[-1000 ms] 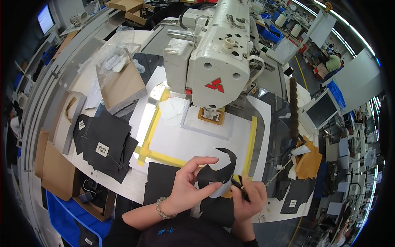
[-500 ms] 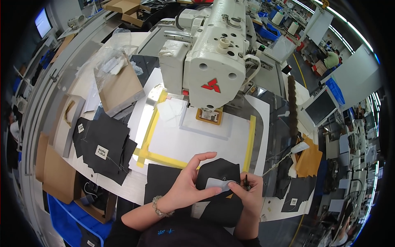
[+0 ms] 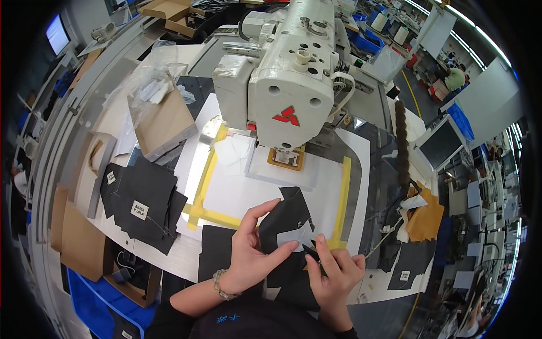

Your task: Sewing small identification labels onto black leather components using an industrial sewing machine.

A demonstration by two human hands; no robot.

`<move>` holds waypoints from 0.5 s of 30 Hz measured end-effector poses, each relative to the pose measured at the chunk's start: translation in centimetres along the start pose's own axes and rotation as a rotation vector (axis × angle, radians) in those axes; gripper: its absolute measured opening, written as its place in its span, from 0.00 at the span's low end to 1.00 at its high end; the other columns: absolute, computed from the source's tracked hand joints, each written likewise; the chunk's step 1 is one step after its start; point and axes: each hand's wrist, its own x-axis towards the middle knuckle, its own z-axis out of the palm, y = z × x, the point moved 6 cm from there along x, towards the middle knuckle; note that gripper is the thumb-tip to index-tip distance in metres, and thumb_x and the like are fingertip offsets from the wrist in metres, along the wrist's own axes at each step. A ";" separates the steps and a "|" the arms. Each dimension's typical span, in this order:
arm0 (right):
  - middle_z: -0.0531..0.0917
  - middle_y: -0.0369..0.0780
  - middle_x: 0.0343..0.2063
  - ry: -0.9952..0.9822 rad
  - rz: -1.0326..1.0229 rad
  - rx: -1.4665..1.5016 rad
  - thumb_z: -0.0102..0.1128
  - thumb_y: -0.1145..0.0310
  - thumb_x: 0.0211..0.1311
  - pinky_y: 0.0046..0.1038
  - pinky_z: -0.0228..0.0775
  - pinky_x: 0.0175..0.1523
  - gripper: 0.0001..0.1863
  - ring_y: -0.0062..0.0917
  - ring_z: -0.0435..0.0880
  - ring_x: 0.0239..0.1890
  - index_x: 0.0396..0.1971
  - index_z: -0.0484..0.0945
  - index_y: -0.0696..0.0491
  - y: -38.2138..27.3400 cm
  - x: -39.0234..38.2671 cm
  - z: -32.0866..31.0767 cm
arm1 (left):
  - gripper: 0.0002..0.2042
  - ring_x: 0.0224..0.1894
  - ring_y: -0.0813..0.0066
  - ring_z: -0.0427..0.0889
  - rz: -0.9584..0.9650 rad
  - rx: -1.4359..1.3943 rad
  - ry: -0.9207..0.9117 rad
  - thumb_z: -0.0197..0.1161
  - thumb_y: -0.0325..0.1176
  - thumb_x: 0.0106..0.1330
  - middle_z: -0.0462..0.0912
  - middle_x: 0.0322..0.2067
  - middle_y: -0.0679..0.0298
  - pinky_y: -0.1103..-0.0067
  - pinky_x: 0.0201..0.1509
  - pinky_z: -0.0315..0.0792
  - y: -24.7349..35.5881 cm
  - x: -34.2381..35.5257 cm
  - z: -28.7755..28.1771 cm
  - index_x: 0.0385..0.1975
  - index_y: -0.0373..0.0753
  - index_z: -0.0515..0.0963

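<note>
Step in hand, as judged: close work on loose thread at the pale grey patch (image 3: 288,235) on a limp black sheet-like piece (image 3: 271,221). The left hand (image 3: 248,251) pinches the piece between thumb and fingers; the right hand (image 3: 334,274) has its fingers partly curled round a small dark pointed tool (image 3: 311,251) — apparently snips. The piece lies between the hands, mostly at the left fingers, this side of the white sewing machine (image 3: 299,96). Tool contact cannot be told. The next move calls for a steady patch — and tips clear of the left thumb.
</note>
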 end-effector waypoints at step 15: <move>0.75 0.28 0.18 0.106 -0.047 -0.010 0.74 0.71 0.40 0.25 0.46 0.30 0.23 0.16 0.67 0.17 0.43 0.85 0.50 -0.6 -0.2 -0.5 | 0.33 0.53 0.75 0.78 0.072 0.030 -0.011 0.66 0.15 0.54 0.74 0.53 0.56 0.80 0.55 0.75 0.5 -0.2 0.3 0.61 0.31 0.61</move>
